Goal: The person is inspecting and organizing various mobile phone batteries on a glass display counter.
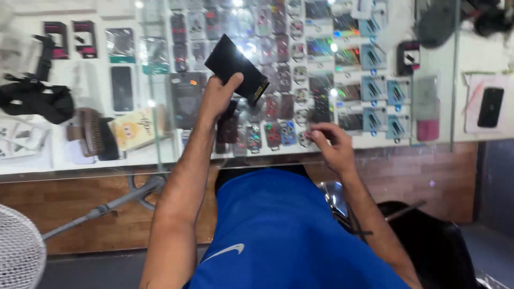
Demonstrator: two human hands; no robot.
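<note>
My left hand holds a flat black rectangular case or box tilted up over the glass counter. A smaller dark object sits under that hand; whether the hand grips it I cannot tell. My right hand rests near the counter's front edge with fingers curled, pinching something thin and small that is too blurred to name. Several packaged phone accessories lie in rows under the glass below both hands.
A black phone lies on a white sheet at the right. A brown brush-like item, a yellow patterned case and a black strap bundle sit at the left. A white fan grille stands at lower left.
</note>
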